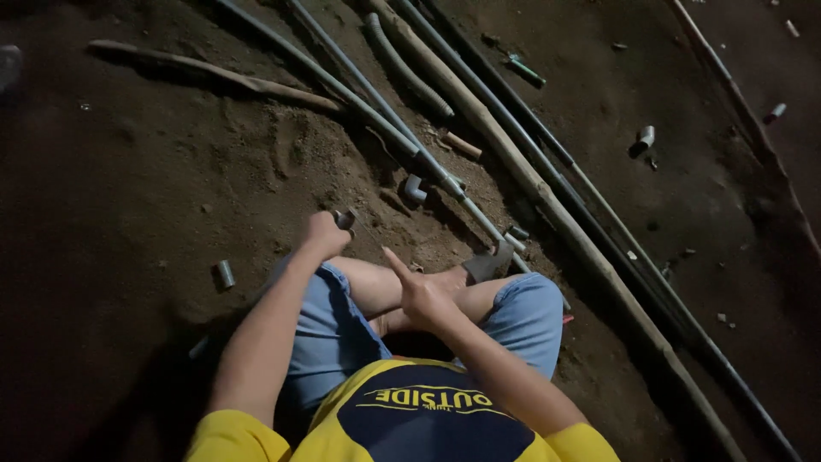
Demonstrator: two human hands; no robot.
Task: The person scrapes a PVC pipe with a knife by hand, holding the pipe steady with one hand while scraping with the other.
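Note:
I sit cross-legged on bare dirt in blue shorts and a yellow shirt. My left hand (321, 235) is stretched forward over my knee and is shut on a small grey pipe fitting (345, 219). My right hand (421, 293) hovers above my crossed legs with one finger stretched out and nothing in it. A grey elbow fitting (415, 189) lies on the soil just beyond my left hand, beside a long grey pipe (376, 111).
Several long grey pipes and a wooden pole (522, 171) run diagonally from top centre to bottom right. A wooden stick (214, 75) lies at the upper left. Short pipe offcuts (225, 274) (644, 139) are scattered on the dirt. A dark flat object (490, 261) lies by my foot.

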